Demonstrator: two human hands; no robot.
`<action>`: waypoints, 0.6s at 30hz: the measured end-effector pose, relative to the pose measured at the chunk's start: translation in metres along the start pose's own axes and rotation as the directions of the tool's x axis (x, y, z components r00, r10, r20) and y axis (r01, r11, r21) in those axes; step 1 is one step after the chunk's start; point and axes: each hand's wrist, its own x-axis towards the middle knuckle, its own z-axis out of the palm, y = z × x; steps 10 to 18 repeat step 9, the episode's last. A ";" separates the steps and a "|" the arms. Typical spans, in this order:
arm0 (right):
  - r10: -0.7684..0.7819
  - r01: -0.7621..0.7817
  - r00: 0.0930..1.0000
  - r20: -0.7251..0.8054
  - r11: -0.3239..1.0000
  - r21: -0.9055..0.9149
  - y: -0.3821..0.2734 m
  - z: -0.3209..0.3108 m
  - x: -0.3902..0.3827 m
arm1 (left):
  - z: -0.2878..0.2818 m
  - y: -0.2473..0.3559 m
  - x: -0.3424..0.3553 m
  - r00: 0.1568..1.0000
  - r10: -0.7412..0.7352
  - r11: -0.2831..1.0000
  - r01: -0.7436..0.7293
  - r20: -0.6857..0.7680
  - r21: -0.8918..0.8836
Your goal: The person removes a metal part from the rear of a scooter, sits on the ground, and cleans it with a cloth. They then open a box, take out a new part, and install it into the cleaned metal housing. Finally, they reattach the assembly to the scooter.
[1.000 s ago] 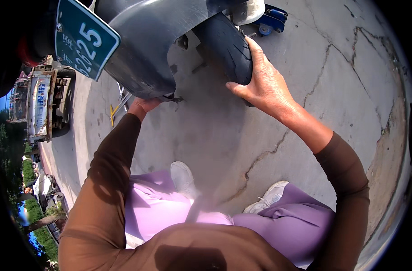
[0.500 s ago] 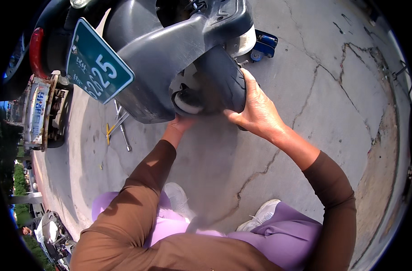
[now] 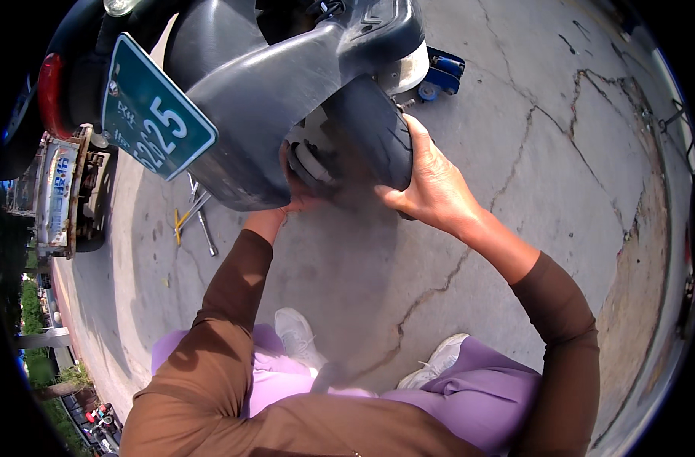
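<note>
A black tyre (image 3: 381,133) stands beneath the grey plastic rear fender (image 3: 267,95) of a scooter. My right hand (image 3: 439,186) grips its right side, thumb on the near edge and fingers around the far side. My left hand (image 3: 290,199) reaches in under the fender's lower edge, beside a pale curved part (image 3: 314,162) inside the tyre. The fender and shadow hide most of its fingers, so their hold cannot be made out. A green licence plate (image 3: 157,114) is fixed to the fender's left.
A yellow-and-silver wrench-like tool (image 3: 202,221) lies on the cracked concrete (image 3: 347,282) left of my arm. A blue wheeled jack (image 3: 442,72) sits beyond the tyre. At far left stands a rusty vehicle (image 3: 62,194). My white shoes (image 3: 298,335) are below.
My left hand has moved left and farther up under the fender. The pale part inside the tyre has tilted. My right hand keeps its grip on the tyre.
</note>
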 end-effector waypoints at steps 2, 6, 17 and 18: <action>-0.007 0.007 1.000 -0.005 1.000 0.012 0.001 0.001 0.001 | 0.008 0.002 0.000 0.997 -0.063 0.998 0.063 -0.042 0.004; -0.002 0.002 1.000 -0.004 1.000 -0.005 0.000 -0.001 0.000 | 0.018 0.001 0.006 0.990 -0.101 0.994 0.103 -0.094 0.025; 0.010 -0.010 1.000 0.011 1.000 0.004 -0.002 -0.002 0.001 | 0.014 0.002 0.011 0.990 -0.114 0.992 0.119 -0.086 0.049; 0.010 -0.010 1.000 0.011 1.000 0.004 -0.002 -0.002 0.001 | 0.014 0.002 0.011 0.990 -0.114 0.992 0.119 -0.086 0.049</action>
